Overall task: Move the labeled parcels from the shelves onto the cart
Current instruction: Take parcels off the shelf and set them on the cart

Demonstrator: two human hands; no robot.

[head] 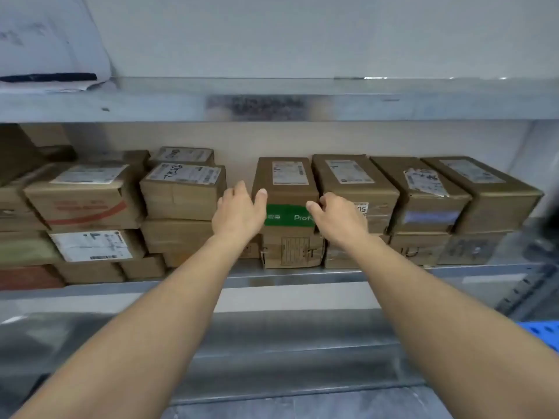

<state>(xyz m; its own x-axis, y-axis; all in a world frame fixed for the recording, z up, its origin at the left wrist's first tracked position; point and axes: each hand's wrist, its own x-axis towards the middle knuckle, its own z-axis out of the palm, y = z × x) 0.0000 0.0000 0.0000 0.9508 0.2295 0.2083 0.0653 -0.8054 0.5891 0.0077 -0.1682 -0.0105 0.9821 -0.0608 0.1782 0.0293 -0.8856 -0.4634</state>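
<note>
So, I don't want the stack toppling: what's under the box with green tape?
Under the green-taped box sits another cardboard box with a worn label on its front, resting on the metal shelf. Its top is covered; the left hand and right hand hide its upper corners.

Green tape [289,217] on ctr box [286,176] reads "Prof"; sticker [361,208] on next box [354,179] shows "05".

Matt brown cardboard parcels [286,179] with white paper labels sit on a dull, smooth metal shelf [302,278].
</note>
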